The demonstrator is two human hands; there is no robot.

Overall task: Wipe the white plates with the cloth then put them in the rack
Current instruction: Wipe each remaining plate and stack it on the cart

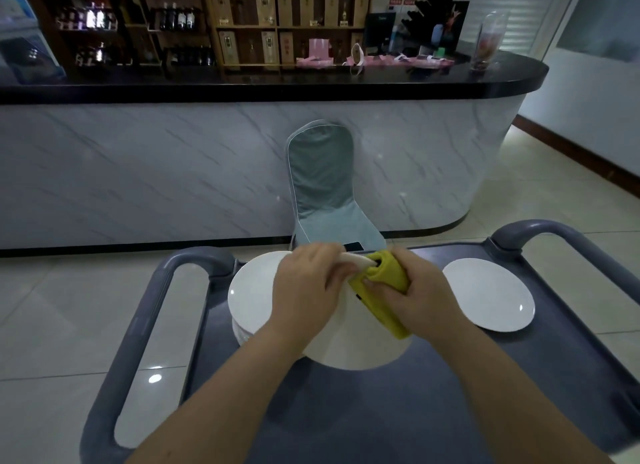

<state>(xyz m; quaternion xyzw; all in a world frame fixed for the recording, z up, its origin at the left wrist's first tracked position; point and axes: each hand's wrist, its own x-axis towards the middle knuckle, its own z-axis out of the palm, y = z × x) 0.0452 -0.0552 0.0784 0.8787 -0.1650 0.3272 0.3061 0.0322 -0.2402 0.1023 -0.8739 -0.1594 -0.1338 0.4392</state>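
My left hand [308,287] grips the far rim of a white plate [356,349], holding it tilted above the cart. My right hand [420,295] is closed around a yellow cloth [384,290] that is pressed against the plate's upper edge and face. Under and left of the held plate lies a stack of white plates [251,297] on the grey cart's top [398,411]. A single white plate [490,294] lies flat at the cart's right side. No rack is in view.
The cart has grey loop handles at the left [138,325] and far right [540,231]. A chair with a grey-green cover [323,190] stands just beyond the cart, a dark phone-like item on its seat. Behind it runs a marble-fronted counter [173,166] with shelves of bottles.
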